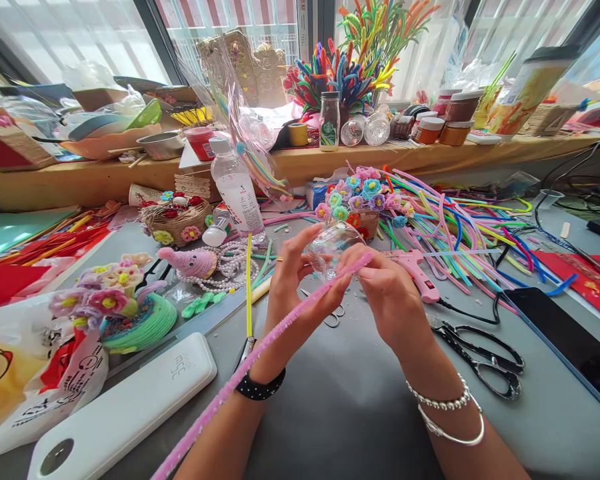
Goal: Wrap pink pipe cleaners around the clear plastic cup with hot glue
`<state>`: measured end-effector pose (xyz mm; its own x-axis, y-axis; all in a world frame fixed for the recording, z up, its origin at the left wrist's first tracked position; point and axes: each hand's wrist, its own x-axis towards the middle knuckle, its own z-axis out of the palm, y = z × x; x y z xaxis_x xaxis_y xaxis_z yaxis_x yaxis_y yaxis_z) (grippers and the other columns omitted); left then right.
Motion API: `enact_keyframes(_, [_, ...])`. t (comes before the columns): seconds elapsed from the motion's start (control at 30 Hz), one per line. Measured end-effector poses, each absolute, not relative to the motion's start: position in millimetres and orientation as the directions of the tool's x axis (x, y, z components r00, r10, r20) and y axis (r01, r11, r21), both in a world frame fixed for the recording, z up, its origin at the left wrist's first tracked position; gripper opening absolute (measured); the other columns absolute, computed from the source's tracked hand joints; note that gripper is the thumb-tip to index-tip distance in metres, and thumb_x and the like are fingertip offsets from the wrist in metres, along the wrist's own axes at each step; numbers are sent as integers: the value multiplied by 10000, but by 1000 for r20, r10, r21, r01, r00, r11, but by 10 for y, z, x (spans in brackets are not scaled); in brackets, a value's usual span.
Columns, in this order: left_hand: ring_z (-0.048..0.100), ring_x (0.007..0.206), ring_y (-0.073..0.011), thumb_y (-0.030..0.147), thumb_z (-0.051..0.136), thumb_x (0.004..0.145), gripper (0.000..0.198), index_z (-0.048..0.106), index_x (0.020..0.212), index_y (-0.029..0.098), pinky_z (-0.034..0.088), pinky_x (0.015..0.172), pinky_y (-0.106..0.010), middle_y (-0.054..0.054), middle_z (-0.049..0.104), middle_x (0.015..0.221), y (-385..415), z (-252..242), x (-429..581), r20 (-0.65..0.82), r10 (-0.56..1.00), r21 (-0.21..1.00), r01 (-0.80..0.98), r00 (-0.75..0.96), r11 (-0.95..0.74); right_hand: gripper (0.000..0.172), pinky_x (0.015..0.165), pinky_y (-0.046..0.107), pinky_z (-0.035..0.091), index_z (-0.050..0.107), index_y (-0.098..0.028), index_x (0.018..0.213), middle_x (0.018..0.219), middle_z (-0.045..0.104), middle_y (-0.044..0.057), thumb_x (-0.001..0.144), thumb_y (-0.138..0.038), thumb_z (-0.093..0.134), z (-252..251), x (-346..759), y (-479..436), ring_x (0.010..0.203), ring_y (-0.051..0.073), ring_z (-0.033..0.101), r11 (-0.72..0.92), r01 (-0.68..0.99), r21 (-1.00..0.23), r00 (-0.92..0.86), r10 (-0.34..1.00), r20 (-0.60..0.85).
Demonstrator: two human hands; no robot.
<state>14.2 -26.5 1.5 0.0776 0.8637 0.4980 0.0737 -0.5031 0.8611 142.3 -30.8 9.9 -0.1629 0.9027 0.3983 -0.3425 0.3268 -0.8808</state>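
Observation:
My left hand (293, 300) is curled around a clear, rounded, see-through plastic piece (333, 235), held up above the table. A long pink pipe cleaner (260, 350) slants across my left wrist and fingers from the lower left. Its upper end lies at the fingertips of my right hand (393, 290), which are pinched together there against the clear piece. Just beyond my right hand lies a pink hot glue gun (421, 277). Small scissors (333, 319) are partly hidden behind my left hand.
Black-handled scissors (490, 363) and a phone (570, 340) lie at the right. Loose pipe cleaners (460, 230) spread behind the glue gun. A white power bank (130, 407) lies at the left, near a plastic bottle (237, 197) and a flower-filled basket (365, 220).

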Motion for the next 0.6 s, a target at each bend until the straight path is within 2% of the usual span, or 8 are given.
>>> enact_keyframes(0.17, [597, 908, -191, 287, 682, 730, 558, 440, 1233, 308, 507, 842, -375, -56, 476, 1214, -259, -21, 149, 523, 848, 847, 61, 84, -528, 159, 816, 334, 398, 535, -211, 661, 729, 495, 10, 761, -195, 413, 93, 1430, -294, 819, 184, 514, 300, -344, -890, -156, 916, 369])
enact_keyframes(0.37, [574, 928, -202, 317, 688, 722, 590, 421, 1248, 319, 507, 815, -373, -68, 463, 1256, -268, -38, 146, 482, 872, 862, 132, 83, -489, 153, 765, 319, 378, 530, -208, 651, 716, 489, 4, 750, -186, 416, 81, 1441, -282, 759, 170, 484, 284, -374, -883, -171, 915, 366])
enact_keyframes(0.6, [573, 914, -190, 326, 675, 733, 557, 439, 1237, 313, 515, 809, -360, -66, 462, 1251, -277, -30, 161, 482, 873, 868, 91, 77, -488, 149, 746, 323, 374, 525, -207, 644, 713, 489, 7, 743, -180, 418, 81, 1437, -271, 745, 171, 465, 287, -381, -879, -167, 914, 370])
